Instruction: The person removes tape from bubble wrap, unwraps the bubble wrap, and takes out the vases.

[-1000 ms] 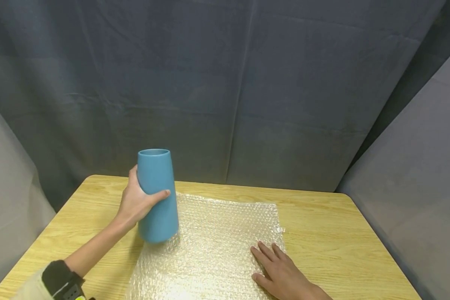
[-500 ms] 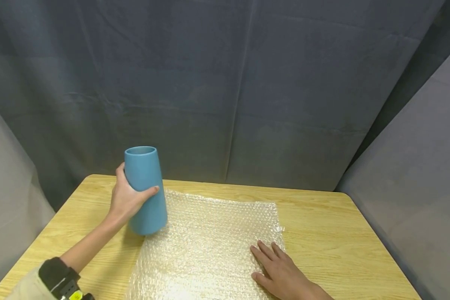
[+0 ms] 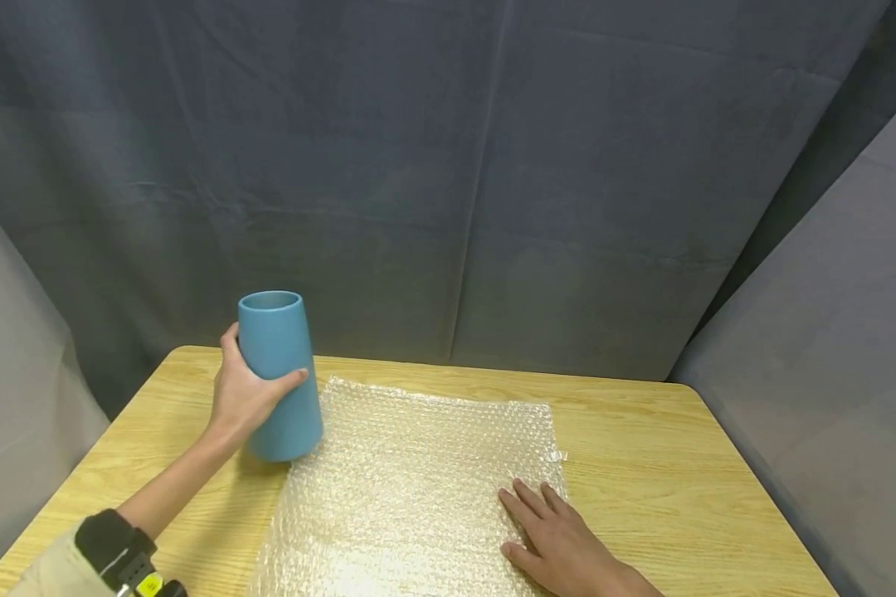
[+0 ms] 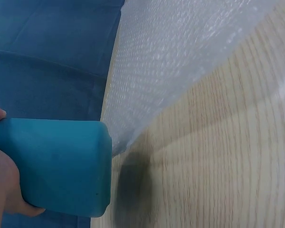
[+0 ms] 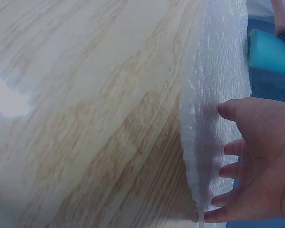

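Observation:
My left hand point(image 3: 245, 396) grips a tall blue vase point(image 3: 280, 377) around its side, thumb across the front. The vase is nearly upright, its opening up and its base wider than its rim. It is at the far left corner of a sheet of bubble wrap point(image 3: 411, 473). A small gap shows between the vase's base point(image 4: 102, 168) and the table in the left wrist view. My right hand point(image 3: 560, 539) rests with spread fingers on the right part of the bubble wrap. In the right wrist view its fingertips point(image 5: 228, 108) touch the sheet near its edge.
The bubble wrap lies flat on a light wooden table point(image 3: 642, 464) with rounded corners. A dark grey curtain point(image 3: 388, 182) hangs behind the table's far edge. Pale cloth panels point(image 3: 829, 332) stand at both sides.
My left hand has carried the vase to the left and slightly away from me, off most of the bubble wrap. The right hand has stayed in place.

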A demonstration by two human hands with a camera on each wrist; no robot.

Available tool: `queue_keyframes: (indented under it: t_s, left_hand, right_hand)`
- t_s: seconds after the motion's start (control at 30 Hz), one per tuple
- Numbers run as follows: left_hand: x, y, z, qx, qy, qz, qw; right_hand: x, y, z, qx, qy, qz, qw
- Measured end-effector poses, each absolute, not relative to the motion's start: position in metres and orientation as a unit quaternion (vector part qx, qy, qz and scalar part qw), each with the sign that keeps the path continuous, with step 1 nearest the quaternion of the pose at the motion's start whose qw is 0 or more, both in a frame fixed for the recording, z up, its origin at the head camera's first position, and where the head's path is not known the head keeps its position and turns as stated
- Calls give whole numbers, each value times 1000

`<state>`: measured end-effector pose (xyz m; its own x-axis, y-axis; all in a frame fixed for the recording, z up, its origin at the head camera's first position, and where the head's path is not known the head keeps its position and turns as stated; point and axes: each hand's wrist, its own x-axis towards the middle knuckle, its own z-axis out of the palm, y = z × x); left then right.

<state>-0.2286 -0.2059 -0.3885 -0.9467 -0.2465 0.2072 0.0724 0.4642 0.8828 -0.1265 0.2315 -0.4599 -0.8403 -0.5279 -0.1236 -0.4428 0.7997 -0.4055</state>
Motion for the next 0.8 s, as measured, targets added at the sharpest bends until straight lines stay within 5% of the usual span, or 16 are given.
queue_keyframes:
  t_s: [0.8]
  left_hand:
    - [-235,-219,-398,68,-837,-514,176]
  right_hand:
    - [-126,231,-459,-253,943,-182,118]
